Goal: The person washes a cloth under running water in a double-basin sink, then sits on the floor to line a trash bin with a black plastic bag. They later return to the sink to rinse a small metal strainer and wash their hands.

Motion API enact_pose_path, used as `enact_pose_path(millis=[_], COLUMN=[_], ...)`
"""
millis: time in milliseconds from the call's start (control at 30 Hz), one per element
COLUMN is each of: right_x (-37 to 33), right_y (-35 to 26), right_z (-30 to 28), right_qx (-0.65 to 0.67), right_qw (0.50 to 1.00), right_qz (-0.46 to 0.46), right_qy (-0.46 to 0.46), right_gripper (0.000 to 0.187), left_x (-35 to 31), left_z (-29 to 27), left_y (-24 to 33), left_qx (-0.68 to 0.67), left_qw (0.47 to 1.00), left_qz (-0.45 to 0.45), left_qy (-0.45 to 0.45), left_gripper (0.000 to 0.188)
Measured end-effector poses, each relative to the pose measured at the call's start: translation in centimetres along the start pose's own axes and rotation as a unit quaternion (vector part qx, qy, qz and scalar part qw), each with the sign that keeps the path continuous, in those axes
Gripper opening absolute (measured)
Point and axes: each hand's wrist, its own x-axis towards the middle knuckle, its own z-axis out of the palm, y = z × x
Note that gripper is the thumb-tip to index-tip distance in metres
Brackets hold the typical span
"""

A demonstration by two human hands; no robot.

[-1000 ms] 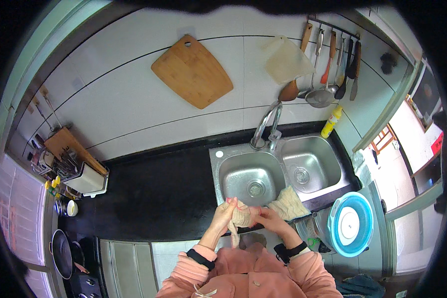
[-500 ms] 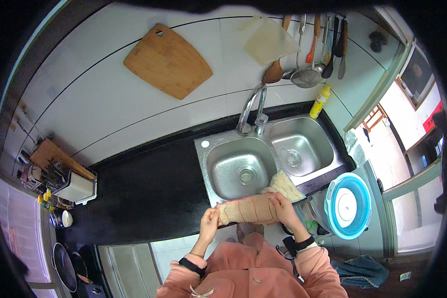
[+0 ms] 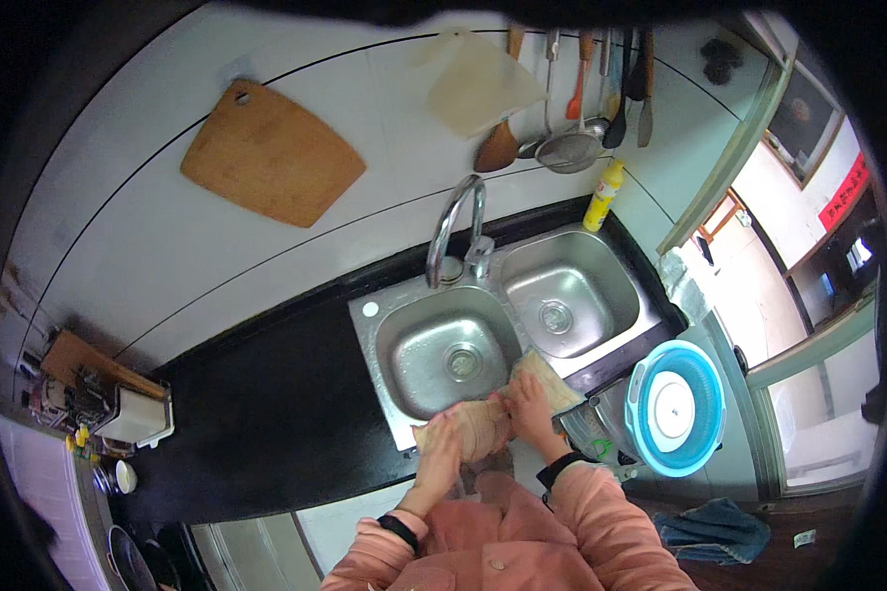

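At the front edge of the sink, a beige dishcloth [image 3: 485,433] with thin reddish lines is bunched between my hands. My left hand [image 3: 442,448] presses on its left end, fingers together. My right hand [image 3: 530,406] grips the other end. A paler cloth [image 3: 554,382] lies over the front rim by the divider, partly under my right hand; whether it joins the dishcloth I cannot tell. Ahead are the two steel basins, the left basin [image 3: 404,369] and the right basin [image 3: 601,286], with a chrome faucet [image 3: 445,222] behind them.
Black counter [image 3: 256,414] runs left to a utensil rack [image 3: 133,416]. A blue basin [image 3: 641,433] with a white centre stands at right. Behind the sink is a yellow bottle [image 3: 603,197]. A cutting board [image 3: 271,153] and a strainer [image 3: 569,153] hang on the wall.
The dishcloth was stretched flat between my hands; now it is bunched and shorter. My hands have come closer together and turned palms down over it. The view has shifted and tilted.
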Motion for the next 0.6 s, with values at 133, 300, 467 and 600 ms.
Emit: enact_pose_path(millis=[133, 300, 467, 600], right_x=[-1.6, -0.7, 2.3, 4.3], right_y=[1.7, 6.5, 14.1, 19.7], right_z=[1.9, 2.2, 1.6, 0.7], right_qx=[-0.092, -0.124, -0.179, -0.168], right_qw=[0.995, 0.978, 0.929, 0.902], right_qz=[0.036, 0.17, 0.324, 0.398], right_qy=[-0.032, 0.004, 0.02, -0.027], right_gripper=[0.065, 0.071, 0.086, 0.096], left_x=[2.4, 3.7, 6.1, 9.2], left_z=[3.0, 4.3, 5.5, 7.4], left_y=[1.0, 0.5, 2.3, 4.4], left_qx=[0.163, 0.183, 0.179, 0.121], left_qw=[0.977, 0.97, 0.97, 0.981], left_qz=[0.086, 0.093, 0.069, 0.078], left_qy=[-0.104, -0.126, -0.146, -0.127], left_gripper=[0.057, 0.064, 0.068, 0.067])
